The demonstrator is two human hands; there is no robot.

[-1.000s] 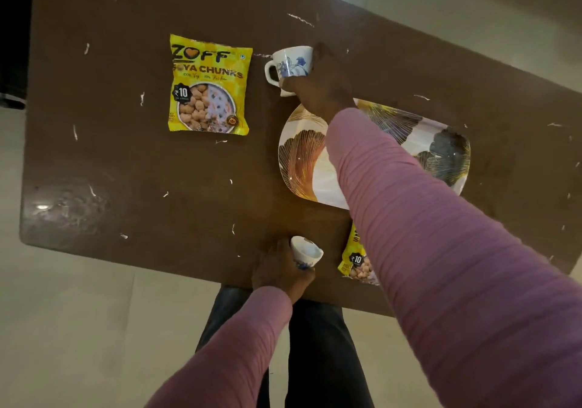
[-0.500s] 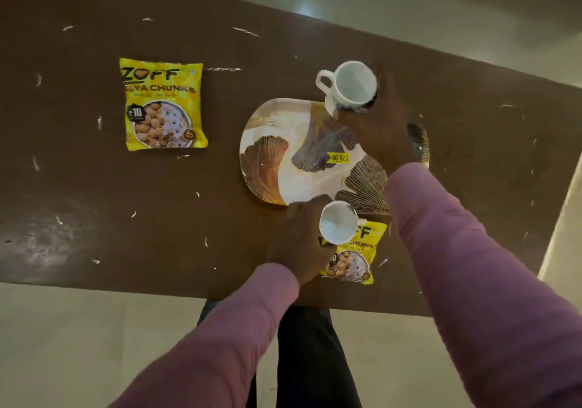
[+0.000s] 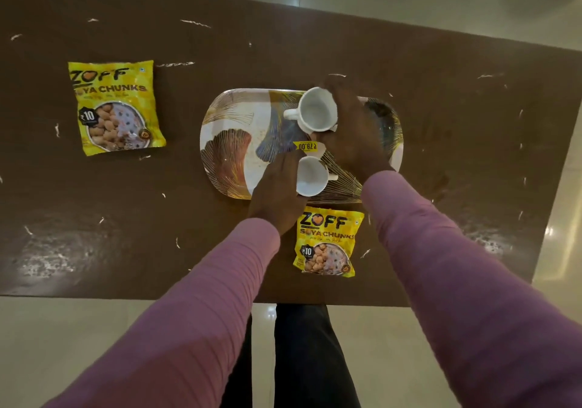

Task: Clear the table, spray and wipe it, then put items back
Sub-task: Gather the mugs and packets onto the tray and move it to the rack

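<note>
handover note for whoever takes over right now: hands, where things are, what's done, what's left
Left hand grips the near cup; right hand grips the far cup. Both cups are over the tray; I cannot tell if they are set down.
The left packet lies apart on the table; the near packet lies by the near edge, just short of the tray.
Done: cups gathered at the tray.
Left: clear everything off, spray and wipe away the white scraps, put items back. No spray or cloth in view.
</note>
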